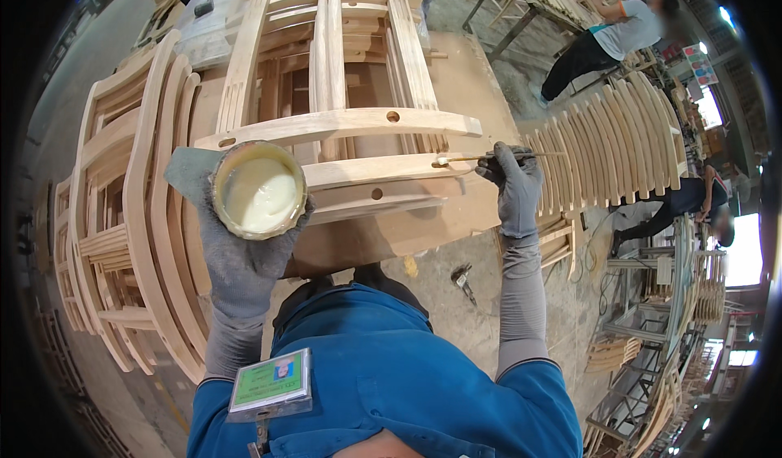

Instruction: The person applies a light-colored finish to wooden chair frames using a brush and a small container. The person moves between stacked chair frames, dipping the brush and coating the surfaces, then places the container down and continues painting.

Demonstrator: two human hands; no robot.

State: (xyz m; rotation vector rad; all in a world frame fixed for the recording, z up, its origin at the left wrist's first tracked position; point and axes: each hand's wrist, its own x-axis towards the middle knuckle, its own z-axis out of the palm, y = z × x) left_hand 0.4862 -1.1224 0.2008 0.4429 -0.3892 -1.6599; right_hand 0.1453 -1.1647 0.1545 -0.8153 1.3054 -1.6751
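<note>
My left hand (240,254), in a grey glove, is closed around a round pot (218,183) of cream-white paste, possibly glue. A grey-green flat piece (189,169) sticks out beside the pot; whether my hand grips it is hidden. My right hand (517,193), also gloved, pinches a thin stick (468,159). White paste coats the stick's tip, which is at the right end of a pale wooden rail (375,170); I cannot tell whether they touch. Another curved rail (326,126) with holes lies just beyond, part of stacked wooden frames (244,59).
Curved wooden frames (151,189) stand at the left. A brown board (481,92) lies under the stack. At the right is a row of slatted wooden parts (607,144). A tool (464,283) lies on the floor. Two people (623,35) work farther off right.
</note>
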